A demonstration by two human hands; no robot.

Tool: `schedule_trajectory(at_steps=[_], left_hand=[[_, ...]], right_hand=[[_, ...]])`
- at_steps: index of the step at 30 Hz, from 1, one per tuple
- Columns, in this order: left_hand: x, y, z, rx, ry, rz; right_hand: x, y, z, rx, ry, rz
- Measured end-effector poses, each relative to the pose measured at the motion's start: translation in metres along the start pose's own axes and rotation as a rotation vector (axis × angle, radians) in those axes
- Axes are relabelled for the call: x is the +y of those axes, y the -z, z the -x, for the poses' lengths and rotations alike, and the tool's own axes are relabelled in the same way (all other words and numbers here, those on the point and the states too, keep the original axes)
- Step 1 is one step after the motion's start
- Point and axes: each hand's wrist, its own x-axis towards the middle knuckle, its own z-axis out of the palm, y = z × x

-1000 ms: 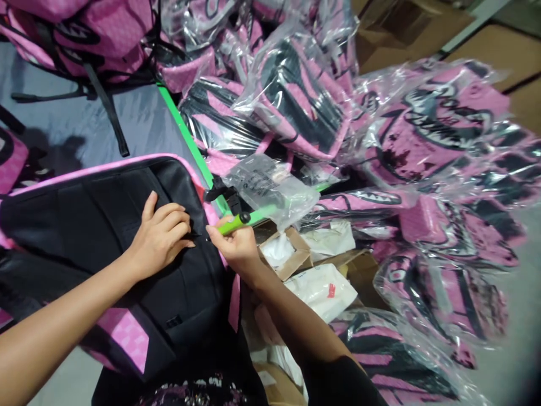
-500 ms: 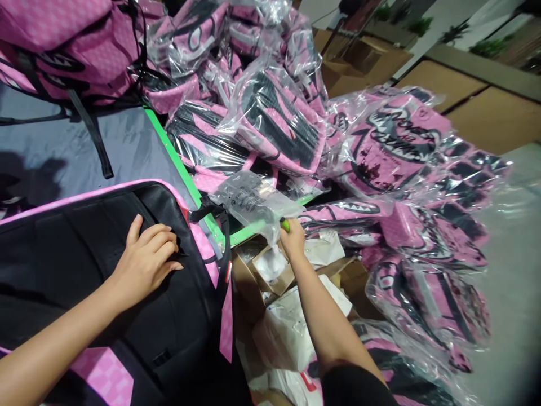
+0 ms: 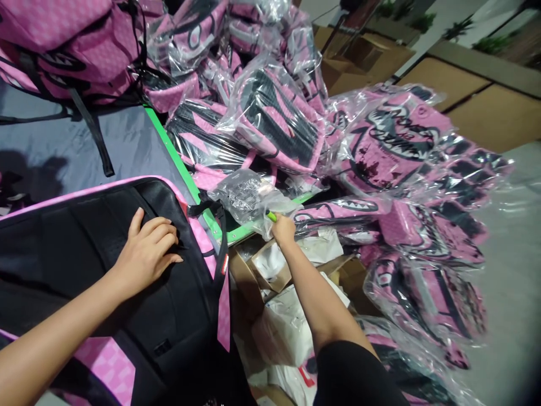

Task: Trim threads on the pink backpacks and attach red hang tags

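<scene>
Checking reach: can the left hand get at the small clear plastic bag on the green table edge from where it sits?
Probably yes. The left hand lies flat on the black backpack panel; only the strap lies between it and the small clear plastic bag, though the right hand already touches it.

Packing area of a bag factory or warehouse, by the look of it. A great heap of identical pink-and-black backpacks sealed in clear plastic bags (image 3: 380, 146) covered the floor to the right. More of the same backpacks, unwrapped (image 3: 63, 45), were piled at the far end of a desk (image 3: 127, 141) with a grey top and a green edge. Brown cardboard cartons (image 3: 363, 56) stood behind the heap. Below the desk edge sat an open small cardboard box (image 3: 270, 265) and white packets (image 3: 287, 327). Bare grey concrete floor (image 3: 515, 270) ran beyond.
</scene>
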Motion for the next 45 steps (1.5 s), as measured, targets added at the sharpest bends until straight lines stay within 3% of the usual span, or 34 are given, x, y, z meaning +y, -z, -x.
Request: schedule_trajectory(at_steps=[8, 15, 18, 21, 24, 27, 29, 33, 40, 45], left_hand=[[0.004, 0.007, -0.001, -0.078, 0.032, -0.045], [-0.003, 0.015, -0.006, -0.115, 0.001, -0.038], [-0.017, 0.028, -0.017, -0.205, -0.074, -0.024], [-0.029, 0.041, -0.027, -0.249, -0.082, -0.081], [-0.029, 0.046, -0.025, -0.228, -0.087, -0.137], [-0.021, 0.045, -0.011, -0.09, -0.149, -0.178], [-0.017, 0.043, 0.0, 0.012, -0.191, -0.212], [-0.016, 0.038, 0.012, 0.124, -0.232, -0.226], [-0.019, 0.03, 0.022, 0.336, -0.241, -0.221], [-0.016, 0.03, 0.024, 0.393, -0.234, -0.221]], right_hand=[[-0.015, 0.001, 0.008, 0.039, 0.026, -0.243], [0.045, 0.028, 0.058, 0.08, -0.189, -0.508], [0.053, 0.049, 0.091, 0.127, -0.215, -0.589], [0.017, 0.074, 0.121, 0.151, -0.029, -0.789], [-0.052, 0.095, 0.145, 0.135, 0.251, -0.966], [-0.12, 0.101, 0.155, 0.085, 0.446, -1.008], [-0.15, 0.098, 0.154, 0.032, 0.553, -1.0], [-0.174, 0.093, 0.15, -0.061, 0.689, -0.873], [-0.195, 0.108, 0.154, -0.097, 0.759, -0.559], [-0.216, 0.122, 0.155, -0.121, 0.837, -0.398]])
